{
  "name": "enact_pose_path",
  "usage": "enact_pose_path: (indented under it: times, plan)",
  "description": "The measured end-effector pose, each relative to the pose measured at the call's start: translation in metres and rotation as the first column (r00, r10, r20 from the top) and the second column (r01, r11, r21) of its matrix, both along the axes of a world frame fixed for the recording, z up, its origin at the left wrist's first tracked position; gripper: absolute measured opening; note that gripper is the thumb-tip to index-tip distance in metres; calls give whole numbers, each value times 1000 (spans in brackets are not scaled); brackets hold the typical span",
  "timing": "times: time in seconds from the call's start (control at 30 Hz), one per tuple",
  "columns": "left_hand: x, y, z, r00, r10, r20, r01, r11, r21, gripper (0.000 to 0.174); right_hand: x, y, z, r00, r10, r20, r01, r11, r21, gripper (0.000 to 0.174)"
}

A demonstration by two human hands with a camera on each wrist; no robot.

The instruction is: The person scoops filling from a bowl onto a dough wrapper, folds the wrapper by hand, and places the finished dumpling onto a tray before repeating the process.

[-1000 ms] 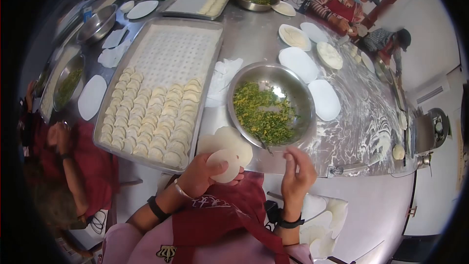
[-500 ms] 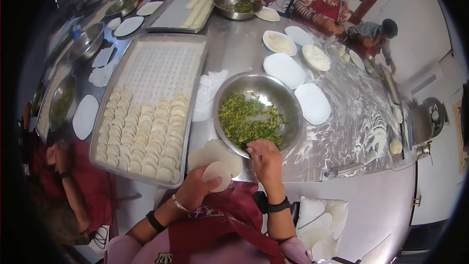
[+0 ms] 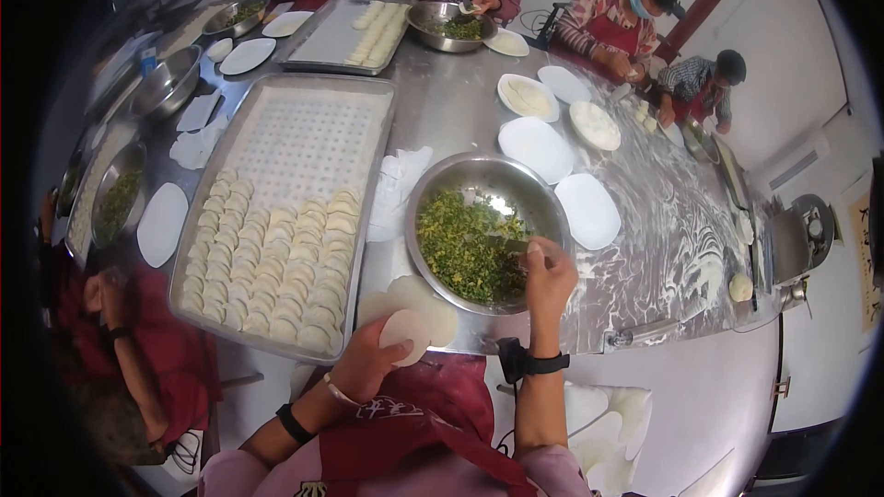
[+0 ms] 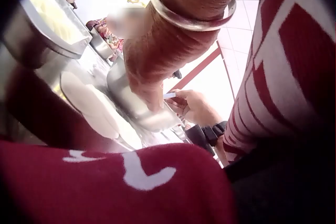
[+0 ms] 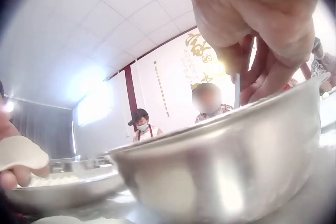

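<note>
My left hand (image 3: 362, 364) pinches a round, pale dumpling wrapper (image 3: 407, 331) near the table's front edge, thumb on top. More wrappers (image 3: 433, 308) lie flat on the table just beyond it. In the head view, my right hand (image 3: 551, 281) is over the right side of a steel bowl (image 3: 436, 281) of chopped green and yellow filling (image 3: 460, 244). Its fingers grip a thin metal utensil (image 5: 237, 90), whose lower end is hidden behind the bowl's wall in the right wrist view. The left wrist view shows the back of my left hand (image 4: 157, 58), hiding its wrapper.
Left of the bowl stands a metal tray (image 3: 385, 143) with rows of folded dumplings (image 3: 267, 262). White plates (image 3: 587, 212) sit beyond the bowl to the right, near flour (image 3: 681, 248) spread over the table. Several people work around the table with other bowls (image 3: 451, 32) and trays.
My right hand has gone from beside the bowl to its near rim, gripped the utensil there, then moved right over the filling with it. My left hand keeps the wrapper, now tilted more upright.
</note>
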State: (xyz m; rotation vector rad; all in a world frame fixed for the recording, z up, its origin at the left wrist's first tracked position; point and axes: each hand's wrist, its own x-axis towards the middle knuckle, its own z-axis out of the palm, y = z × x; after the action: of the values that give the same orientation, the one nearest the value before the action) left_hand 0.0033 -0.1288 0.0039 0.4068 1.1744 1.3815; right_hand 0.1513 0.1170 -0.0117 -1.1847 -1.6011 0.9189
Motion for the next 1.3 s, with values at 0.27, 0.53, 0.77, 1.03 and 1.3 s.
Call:
enact_pose_path:
  times: [0.27,0.53,0.77,1.03,1.3]
  plan:
    - [-1,2,1,999,-20,-41,24,995,99,34,-9,17,-21,961,-100,259,73,991,109,12]
    - [-11,14,6,998,46,49,-52,989,139,39,-31,5,-17,982,19,-187,-79,945,-318,10]
    - [-20,37,15,949,160,271,-208,965,159,35,-28,12,-20,918,-70,-391,-166,827,-538,18]
    - [-32,68,4,890,265,370,-349,920,181,31,-27,9,-17,864,-129,-486,-238,747,-621,21]
    - [-34,102,-8,886,230,402,-351,900,259,30,-19,4,7,827,-146,-543,-268,746,-609,24]
